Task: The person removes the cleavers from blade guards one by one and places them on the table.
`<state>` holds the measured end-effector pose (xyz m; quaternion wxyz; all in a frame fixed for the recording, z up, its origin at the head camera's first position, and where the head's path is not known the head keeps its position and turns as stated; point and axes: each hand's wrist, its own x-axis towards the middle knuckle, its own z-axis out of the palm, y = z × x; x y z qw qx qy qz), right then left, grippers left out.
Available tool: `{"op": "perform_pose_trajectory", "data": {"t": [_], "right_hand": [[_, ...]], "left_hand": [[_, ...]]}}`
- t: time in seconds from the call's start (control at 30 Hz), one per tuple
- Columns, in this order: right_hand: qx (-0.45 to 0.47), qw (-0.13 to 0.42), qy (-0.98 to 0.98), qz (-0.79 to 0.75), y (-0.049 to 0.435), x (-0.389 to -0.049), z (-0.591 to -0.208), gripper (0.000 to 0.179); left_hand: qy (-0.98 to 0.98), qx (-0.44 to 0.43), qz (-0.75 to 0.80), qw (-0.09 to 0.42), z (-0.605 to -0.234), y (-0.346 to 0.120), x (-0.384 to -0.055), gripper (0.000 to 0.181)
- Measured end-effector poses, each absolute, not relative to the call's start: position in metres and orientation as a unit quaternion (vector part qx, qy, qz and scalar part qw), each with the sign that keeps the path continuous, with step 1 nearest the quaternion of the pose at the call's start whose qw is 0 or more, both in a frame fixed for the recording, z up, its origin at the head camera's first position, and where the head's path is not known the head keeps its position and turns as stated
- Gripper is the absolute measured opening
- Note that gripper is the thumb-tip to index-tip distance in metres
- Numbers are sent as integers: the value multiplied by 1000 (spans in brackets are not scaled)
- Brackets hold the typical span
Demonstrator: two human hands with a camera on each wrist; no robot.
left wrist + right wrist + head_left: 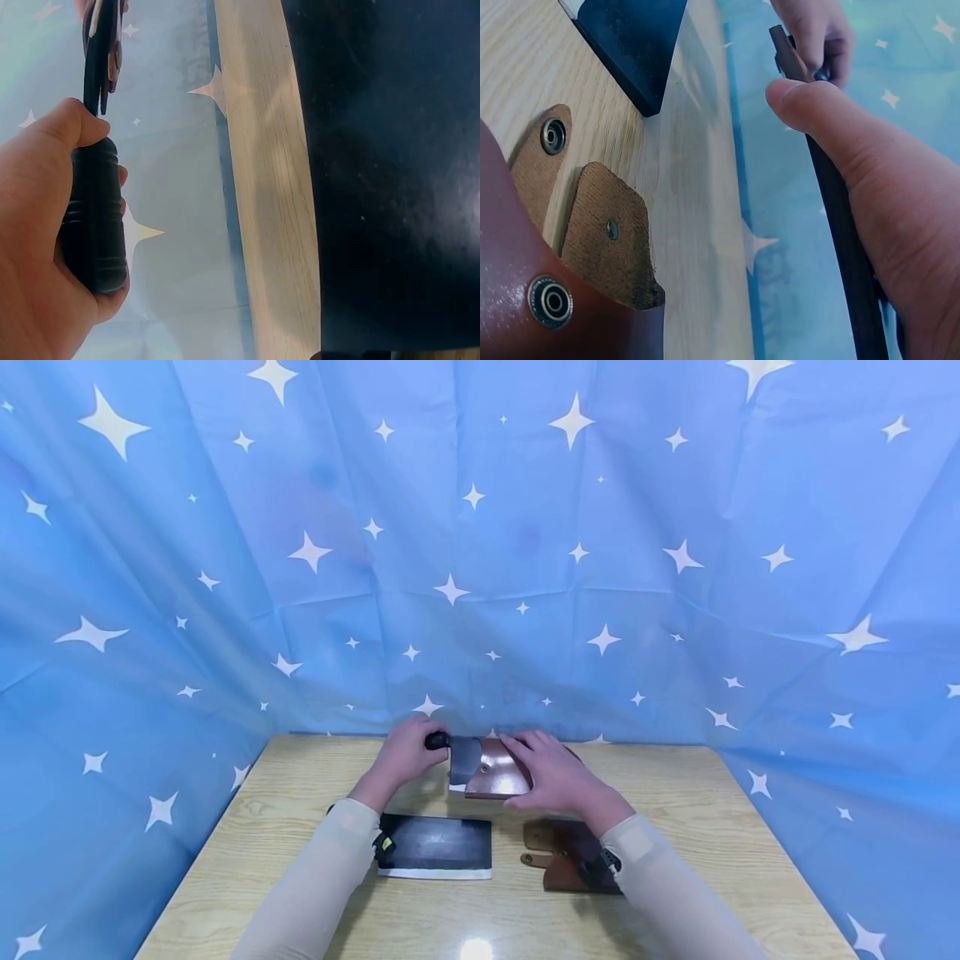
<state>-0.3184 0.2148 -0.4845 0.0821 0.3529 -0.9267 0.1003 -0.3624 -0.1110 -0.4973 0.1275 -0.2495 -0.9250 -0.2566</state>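
My left hand (405, 752) grips the black ridged handle (94, 217) of a cleaver, its thumb lying along the top. The cleaver's dark blade (465, 762) is partly inside a glossy brown leather sheath (497, 783); the rest of the blade shows between handle and sheath. My right hand (558, 772) holds that sheath from its far end, thumb on one face, with the sheath's edge turned toward the right wrist camera. Both are held near the back of the table.
A second cleaver (435, 843), dark with a pale cutting edge, lies at the table's front left. Under my right forearm lies another brown leather sheath (562, 872), its strap with a metal snap (553, 136) sticking out leftward. A blue star-patterned curtain (480, 543) hangs behind the wooden table (420, 927).
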Motion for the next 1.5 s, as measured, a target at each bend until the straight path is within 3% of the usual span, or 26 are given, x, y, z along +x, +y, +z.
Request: {"op": "perform_pose_trajectory", "data": {"t": [1.5], "right_hand": [[342, 76, -930, 108, 234, -314, -483, 113]], "left_hand": [[-926, -245, -262, 115, -496, -132, -361, 29]]}}
